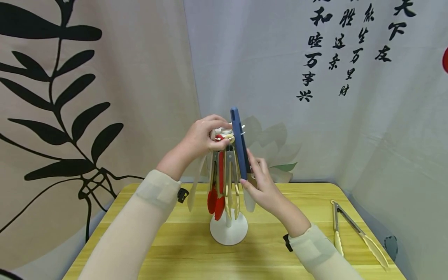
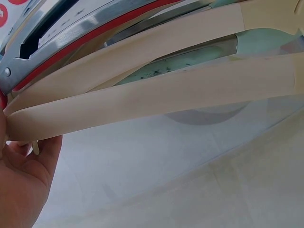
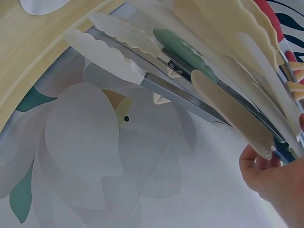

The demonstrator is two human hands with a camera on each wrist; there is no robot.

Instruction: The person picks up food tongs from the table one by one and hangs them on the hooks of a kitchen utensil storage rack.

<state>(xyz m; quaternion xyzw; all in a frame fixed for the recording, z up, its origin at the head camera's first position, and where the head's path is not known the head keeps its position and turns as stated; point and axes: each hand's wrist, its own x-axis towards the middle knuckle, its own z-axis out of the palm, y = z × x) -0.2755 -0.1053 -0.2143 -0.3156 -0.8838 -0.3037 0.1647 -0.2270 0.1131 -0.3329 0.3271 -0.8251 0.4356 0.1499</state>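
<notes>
My left hand (image 1: 206, 134) grips the top of a white utensil rack (image 1: 229, 232), its thumb and fingers curled about the hook end. Tongs hang there, among them red-tipped tongs (image 1: 212, 200) and cream-tipped ones (image 1: 237, 204). In the left wrist view, long beige tongs (image 2: 156, 97) run out from beside that hand. My right hand (image 1: 264, 188) pinches the lower part of a long blue bar-like utensil (image 1: 238, 142), which stands nearly upright against the rack's right side. Its full shape is hidden. White-tipped tongs (image 3: 104, 52) and green-tipped tongs (image 3: 183, 50) hang near my right hand.
Cream-tipped metal tongs (image 1: 350, 220) lie spread on the right side of the wooden table (image 1: 280, 249). Behind it hangs a pale cloth backdrop (image 1: 252, 70) with dark writing and printed leaves.
</notes>
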